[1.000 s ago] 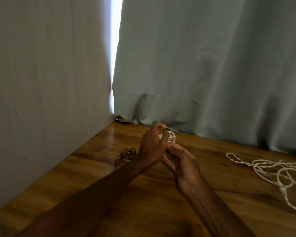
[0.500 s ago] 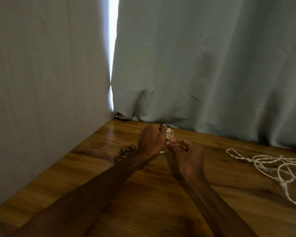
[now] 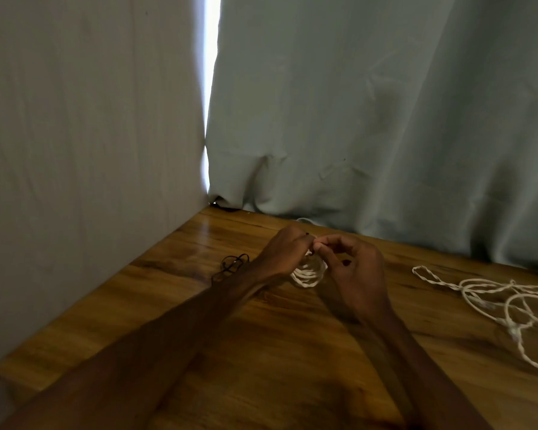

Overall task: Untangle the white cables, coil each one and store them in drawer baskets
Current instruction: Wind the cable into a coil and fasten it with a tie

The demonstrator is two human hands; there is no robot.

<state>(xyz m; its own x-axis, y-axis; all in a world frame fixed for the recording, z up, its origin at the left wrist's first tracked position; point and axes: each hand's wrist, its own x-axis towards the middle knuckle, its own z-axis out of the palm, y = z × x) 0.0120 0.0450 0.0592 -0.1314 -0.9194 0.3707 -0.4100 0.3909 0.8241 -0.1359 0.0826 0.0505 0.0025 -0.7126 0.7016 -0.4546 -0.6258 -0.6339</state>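
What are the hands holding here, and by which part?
Both hands, left hand and right hand, pinch the small white cable coil at its top; its loops hang below the grip.

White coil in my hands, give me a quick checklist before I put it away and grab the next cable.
1. Coil held: ok, left hand and right hand both grip it just above the table.
2. Loops tidy: ok, they lie together in one small ring.
3. Loose end secured: cannot tell, the fingers cover the top of the coil.
4. Drawer basket ready: not ok, none is in view.
5. Next cable untangled: not ok, the white cable to the right lies in crossed loops.
6. Black cord kept apart: ok, it lies by the left wrist, clear of the coil.
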